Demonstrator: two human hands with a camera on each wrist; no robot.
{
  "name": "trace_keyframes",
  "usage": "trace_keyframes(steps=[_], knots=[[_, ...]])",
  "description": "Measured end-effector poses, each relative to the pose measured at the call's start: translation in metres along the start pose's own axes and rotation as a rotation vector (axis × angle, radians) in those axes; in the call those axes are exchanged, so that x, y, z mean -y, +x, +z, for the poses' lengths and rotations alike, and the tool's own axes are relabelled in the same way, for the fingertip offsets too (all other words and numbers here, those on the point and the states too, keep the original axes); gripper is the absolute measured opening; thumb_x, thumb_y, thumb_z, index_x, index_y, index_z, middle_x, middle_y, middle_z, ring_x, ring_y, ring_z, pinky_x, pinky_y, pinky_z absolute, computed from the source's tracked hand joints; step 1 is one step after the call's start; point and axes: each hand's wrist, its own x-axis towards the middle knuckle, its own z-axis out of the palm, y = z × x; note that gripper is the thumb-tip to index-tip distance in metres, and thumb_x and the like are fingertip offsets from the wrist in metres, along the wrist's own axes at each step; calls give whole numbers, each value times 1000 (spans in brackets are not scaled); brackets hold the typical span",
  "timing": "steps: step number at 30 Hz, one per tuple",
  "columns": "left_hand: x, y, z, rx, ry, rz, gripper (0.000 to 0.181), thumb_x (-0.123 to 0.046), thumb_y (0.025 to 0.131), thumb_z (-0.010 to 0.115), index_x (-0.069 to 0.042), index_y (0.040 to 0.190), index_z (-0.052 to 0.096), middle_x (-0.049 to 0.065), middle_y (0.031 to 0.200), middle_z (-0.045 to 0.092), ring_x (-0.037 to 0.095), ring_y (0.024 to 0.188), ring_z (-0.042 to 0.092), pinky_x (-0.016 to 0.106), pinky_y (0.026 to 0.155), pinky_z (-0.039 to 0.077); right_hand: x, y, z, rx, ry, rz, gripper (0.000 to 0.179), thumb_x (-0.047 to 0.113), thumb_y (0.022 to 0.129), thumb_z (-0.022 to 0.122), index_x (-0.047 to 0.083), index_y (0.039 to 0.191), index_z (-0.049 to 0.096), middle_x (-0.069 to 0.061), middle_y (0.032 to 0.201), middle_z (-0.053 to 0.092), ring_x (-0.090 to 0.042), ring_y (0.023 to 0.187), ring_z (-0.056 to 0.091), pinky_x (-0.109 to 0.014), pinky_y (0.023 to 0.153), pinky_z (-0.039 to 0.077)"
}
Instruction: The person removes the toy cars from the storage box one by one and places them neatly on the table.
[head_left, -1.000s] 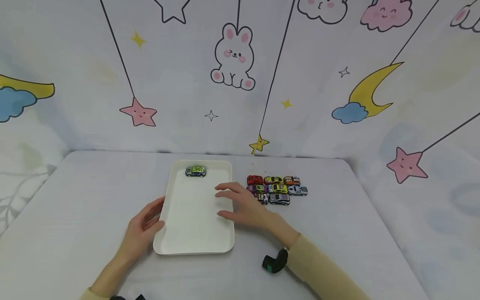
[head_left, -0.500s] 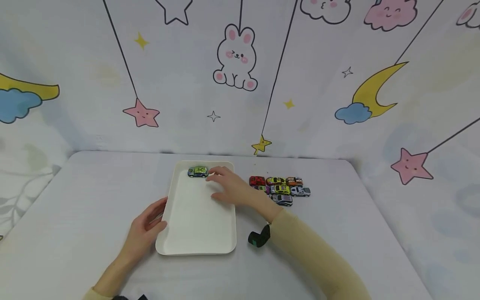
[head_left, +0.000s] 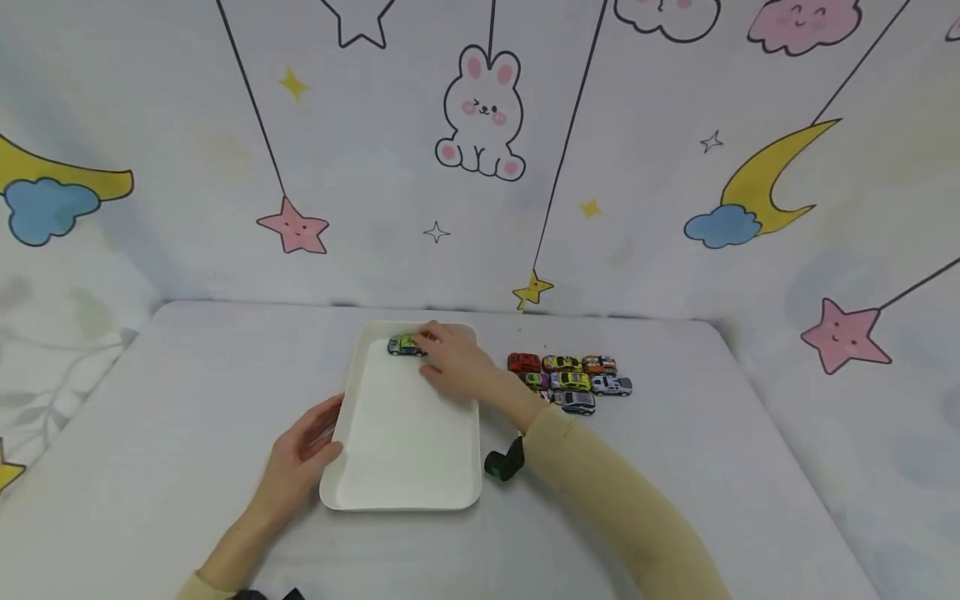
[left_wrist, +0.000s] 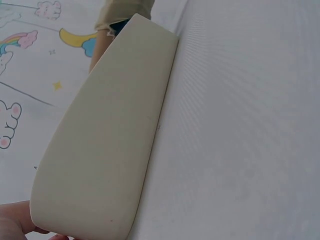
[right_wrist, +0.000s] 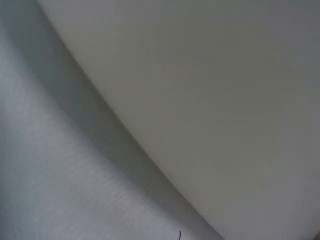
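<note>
A white rectangular tray (head_left: 405, 467) lies on the table, and my left hand (head_left: 296, 454) grips its left side with the thumb at the rim. In the left wrist view the tray's outer wall (left_wrist: 100, 135) fills the middle, with part of the left hand (left_wrist: 12, 220) at its lower corner. Near the tray's far edge sits a small green and blue toy car (head_left: 403, 345). My right hand (head_left: 461, 362) reaches over the tray, its fingertips covering the car's right end while the thumb stays apart below. Only blurred pale surfaces show in the right wrist view.
To the right of the tray, several toy cars stand close together in rows, among them a red car (head_left: 523, 362) and a silver pickup (head_left: 611, 385). The right forearm passes in front of them. A patterned cloth wall (head_left: 360, 150) rises behind the table.
My right hand has moved left and away from me, from the tray's right edge to the green car. The left hand keeps its hold on the tray. The head view has shifted slightly.
</note>
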Motion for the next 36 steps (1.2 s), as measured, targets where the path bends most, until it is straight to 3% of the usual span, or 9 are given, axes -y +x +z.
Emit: trace_keyframes(steps=[3, 12, 20, 27, 36], knots=[[1, 1, -1, -2, -1, 2, 57, 15, 90, 57, 6, 145, 44, 36, 143, 45, 1, 130, 52, 12, 99, 46, -1, 2, 2, -31, 1, -1, 50, 26, 100, 61, 7, 145, 51, -9, 142, 48, -20, 121, 55, -33, 102, 49], [-1, 1, -1, -1, 1, -14, 58, 15, 90, 56, 6, 145, 44, 34, 145, 45, -1, 130, 51, 10, 99, 45, 0, 4, 3, -106, 83, 55, 34, 23, 99, 63, 6, 129, 61, -9, 132, 60, -24, 116, 58, -37, 102, 47], [-1, 1, -2, 1, 0, -20, 57, 15, 90, 56, 6, 145, 43, 34, 146, 45, -1, 130, 51, 10, 99, 45, 6, 2, 2, -85, 107, 148, 33, 27, 99, 63, 7, 125, 63, -9, 133, 61, -24, 124, 56, -38, 107, 47], [-3, 0, -1, 1, 9, -31, 56, 13, 91, 56, 5, 145, 44, 33, 145, 45, -2, 129, 52, 11, 99, 46, 3, -4, 8, -167, 117, 117, 27, 25, 95, 68, 10, 117, 69, -5, 113, 68, -22, 110, 60, -36, 101, 48], [-3, 0, -1, 7, 17, 1, 56, 13, 91, 58, 8, 145, 43, 37, 143, 45, -2, 129, 52, 10, 99, 46, -1, -24, -2, -320, 260, 68, 28, 23, 93, 72, 10, 117, 71, -3, 114, 70, -19, 109, 62, -34, 94, 53]])
